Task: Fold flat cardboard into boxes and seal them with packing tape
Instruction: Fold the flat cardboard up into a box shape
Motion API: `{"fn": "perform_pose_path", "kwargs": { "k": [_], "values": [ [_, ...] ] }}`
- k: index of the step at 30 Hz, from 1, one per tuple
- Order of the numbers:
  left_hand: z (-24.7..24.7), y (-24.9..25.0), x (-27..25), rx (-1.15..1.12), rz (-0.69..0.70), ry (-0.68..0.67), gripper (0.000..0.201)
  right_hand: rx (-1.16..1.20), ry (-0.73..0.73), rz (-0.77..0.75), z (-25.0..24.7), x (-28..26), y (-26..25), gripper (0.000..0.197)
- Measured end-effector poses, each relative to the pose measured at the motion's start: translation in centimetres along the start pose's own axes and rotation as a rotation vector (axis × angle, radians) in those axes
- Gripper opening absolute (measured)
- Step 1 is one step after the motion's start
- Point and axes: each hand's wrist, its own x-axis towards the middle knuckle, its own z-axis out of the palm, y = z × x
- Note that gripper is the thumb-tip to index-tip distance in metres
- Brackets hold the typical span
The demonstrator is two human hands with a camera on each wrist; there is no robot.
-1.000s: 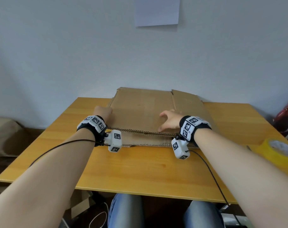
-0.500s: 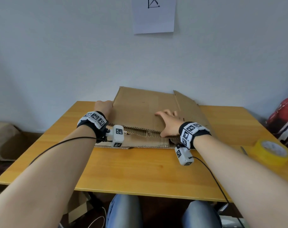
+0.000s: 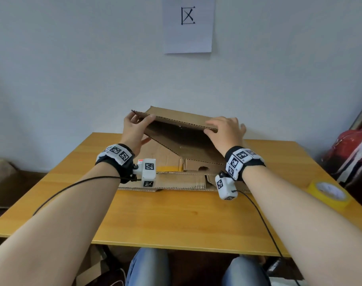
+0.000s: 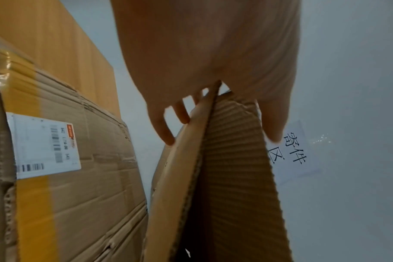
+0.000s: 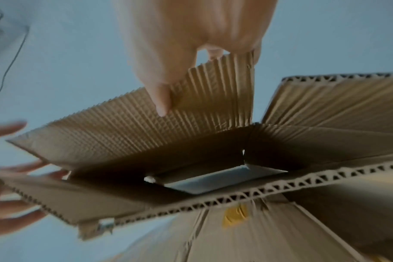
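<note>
A flattened brown cardboard box (image 3: 182,139) is raised off the wooden table (image 3: 176,219) and partly spread into a tube, its near edge up. My left hand (image 3: 140,120) grips its left corner, thumb on one face and fingers on the other (image 4: 168,131). My right hand (image 3: 221,126) pinches the right end of that edge, its thumb (image 5: 162,95) on the ribbed inner face. The box's hollow (image 5: 213,179) shows in the right wrist view. Another flat cardboard (image 3: 172,180) with yellow tape and a white label (image 4: 45,145) lies underneath on the table.
A roll of yellow packing tape (image 3: 328,195) sits at the table's right edge. A red bag (image 3: 353,153) stands beyond the right side. A paper sign (image 3: 188,23) hangs on the wall behind. Black cables (image 3: 72,184) trail from both wrists.
Both hands were on the flat cardboard on the table. They have since lifted the top piece by its near edge, and it has begun to spread apart.
</note>
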Motion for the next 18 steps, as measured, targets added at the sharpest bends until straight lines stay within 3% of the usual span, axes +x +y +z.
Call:
{"fn": "perform_pose_path", "kwargs": {
  "k": [3, 6, 10, 14, 18],
  "values": [
    [0.6, -1.0, 0.2, -0.005, 0.085, -0.090, 0.089, 0.069, 0.073, 0.003, -1.2, 0.7, 0.9, 0.022],
    [1.4, -1.9, 0.4, 0.025, 0.100, -0.010, 0.101, 0.063, 0.123, 0.049, -2.0, 0.8, 2.2, 0.029],
    [3.3, -2.8, -0.1, 0.092, 0.102, 0.264, 0.073, 0.258, 0.195, 0.267, -2.4, 0.2, 4.5, 0.050],
    [4.9, -3.4, -0.2, 0.089, 0.145, 0.314, 0.055, 0.267, 0.173, 0.441, -2.2, -0.5, 7.2, 0.059],
    [5.7, -3.1, 0.2, 0.086, 0.157, 0.353, 0.044, 0.263, 0.100, 0.482, -1.2, -0.5, 8.3, 0.044]
  ]
}}
